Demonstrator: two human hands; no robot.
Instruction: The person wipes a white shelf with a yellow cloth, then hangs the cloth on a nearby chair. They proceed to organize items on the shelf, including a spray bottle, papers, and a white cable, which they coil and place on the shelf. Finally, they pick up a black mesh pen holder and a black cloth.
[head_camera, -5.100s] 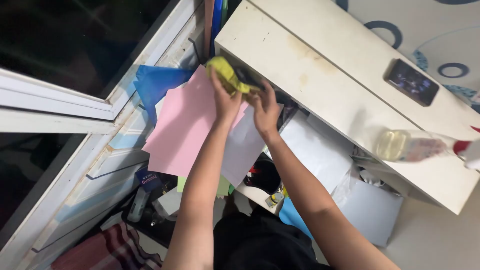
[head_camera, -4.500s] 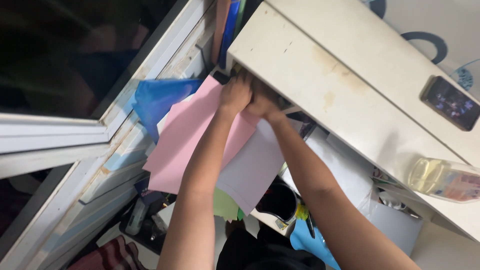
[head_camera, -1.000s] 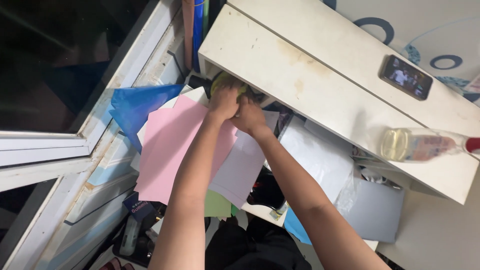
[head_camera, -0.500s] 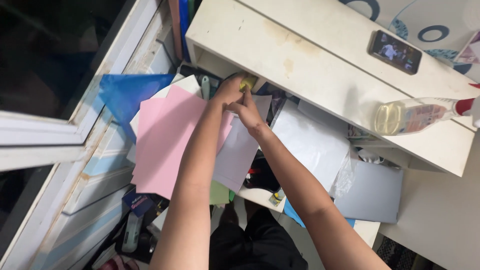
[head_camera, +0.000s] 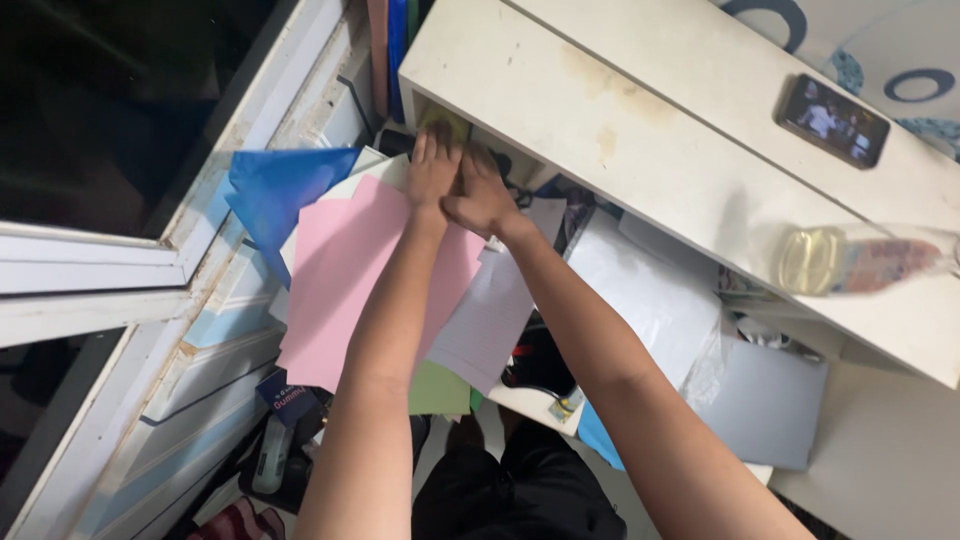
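Both my hands reach under the left end of a white shelf board. My left hand lies with fingers stretched forward, pressing on a yellow cloth tucked just beneath the board. My right hand sits tight against the left one, fingers curled toward a dark object under the shelf; what they hold is hidden. Below the hands lies a pink paper sheet over white sheets.
A blue sheet sticks out left of the pink one, beside a white window frame. On the shelf lie a phone and a clear spray bottle. More white paper and a grey folder lie lower right.
Both hands have pushed further under the shelf's left end with the yellow cloth. My left hand has flattened onto it. The view has shifted slightly.
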